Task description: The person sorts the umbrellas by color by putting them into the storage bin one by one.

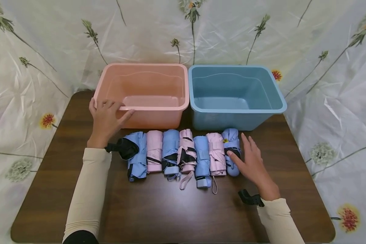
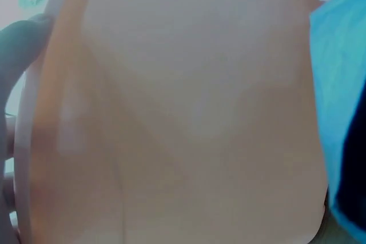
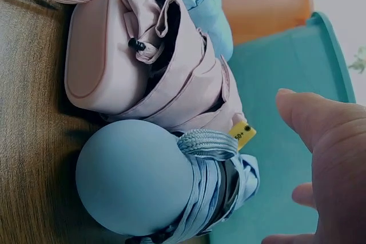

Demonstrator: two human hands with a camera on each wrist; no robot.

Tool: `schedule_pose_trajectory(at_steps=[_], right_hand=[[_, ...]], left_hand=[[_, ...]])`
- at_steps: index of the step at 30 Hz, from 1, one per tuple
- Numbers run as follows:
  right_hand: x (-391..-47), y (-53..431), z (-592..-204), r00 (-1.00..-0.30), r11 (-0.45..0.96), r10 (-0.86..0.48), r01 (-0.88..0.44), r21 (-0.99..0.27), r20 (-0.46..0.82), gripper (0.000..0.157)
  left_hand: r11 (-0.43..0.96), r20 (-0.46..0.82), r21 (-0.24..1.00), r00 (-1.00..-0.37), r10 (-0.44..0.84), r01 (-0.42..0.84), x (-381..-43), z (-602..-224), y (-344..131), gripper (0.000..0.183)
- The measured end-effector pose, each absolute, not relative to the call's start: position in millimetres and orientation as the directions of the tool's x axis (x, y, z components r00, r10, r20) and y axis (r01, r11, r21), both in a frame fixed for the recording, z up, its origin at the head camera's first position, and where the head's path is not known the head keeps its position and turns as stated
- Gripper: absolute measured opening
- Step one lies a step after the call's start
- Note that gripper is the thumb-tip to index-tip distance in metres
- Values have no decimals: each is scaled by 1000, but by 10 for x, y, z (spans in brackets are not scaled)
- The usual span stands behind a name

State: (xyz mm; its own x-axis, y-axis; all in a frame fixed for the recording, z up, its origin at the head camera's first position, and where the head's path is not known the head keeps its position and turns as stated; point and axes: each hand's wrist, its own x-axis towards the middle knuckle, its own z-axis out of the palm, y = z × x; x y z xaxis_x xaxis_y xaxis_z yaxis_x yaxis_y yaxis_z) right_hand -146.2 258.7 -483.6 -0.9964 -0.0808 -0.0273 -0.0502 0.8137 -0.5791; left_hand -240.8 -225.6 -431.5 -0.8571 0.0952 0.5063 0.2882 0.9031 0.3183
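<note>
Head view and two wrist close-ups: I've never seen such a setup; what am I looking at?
No machine, just a person working bare-handed. The wide picture is from the head, the close-ups from each wrist. On the brown table stand a salmon-pink bin and a blue bin; in front lies a row of seven folded umbrellas, alternating blue and pink. The left hand grips the salmon-pink bin's rim. The right hand holds nothing; it is near the rightmost blue umbrella.

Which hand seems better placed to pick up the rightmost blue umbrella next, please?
Probably the right hand: it hovers beside that umbrella, holding nothing, while the left hand grips the pink bin by its rim.
</note>
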Motion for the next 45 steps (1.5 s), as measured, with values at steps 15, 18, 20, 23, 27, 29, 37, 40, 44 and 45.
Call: schedule_pose_trajectory(at_steps=[15,18,20,23,27,29,37,40,44,45], right_hand=[[-1498,2593,-4870,-995,805,-93,-55,-591,-33,89],[-1512,2583,-4909,-995,793,-82,-33,-609,-54,91],[-1521,2581,-4937,-995,787,-69,-11,-617,-70,92],[-1535,2574,-4970,-995,781,-61,-1,-624,-76,91],[-1565,2561,-5001,-995,776,-65,0,-631,-81,88],[-1578,2552,-5007,-994,773,-68,3,-634,-88,88],[-1605,2559,-5034,-990,763,-43,55,-644,-136,88],[-1613,2567,-5047,-989,769,-33,65,-636,-141,87],[-1633,2576,-5066,-991,774,-22,67,-630,-133,86],[-1638,2577,-5067,-991,773,-19,69,-630,-132,86]], left_hand=[[904,553,302,-828,94,304,-2470,-4403,-2285,48],[903,574,294,-813,95,314,-2490,-4393,-2289,48],[902,580,293,-809,96,317,-2493,-4384,-2288,49],[899,579,300,-810,93,318,-2485,-4379,-2284,49],[899,577,309,-812,82,310,-2472,-4380,-2290,48],[898,581,313,-811,76,308,-2468,-4381,-2298,48],[894,587,318,-806,77,316,-2460,-4408,-2312,47],[892,588,321,-805,74,317,-2460,-4427,-2309,46],[891,594,324,-801,69,317,-2466,-4445,-2306,46],[891,596,324,-800,69,318,-2469,-4447,-2305,46]])
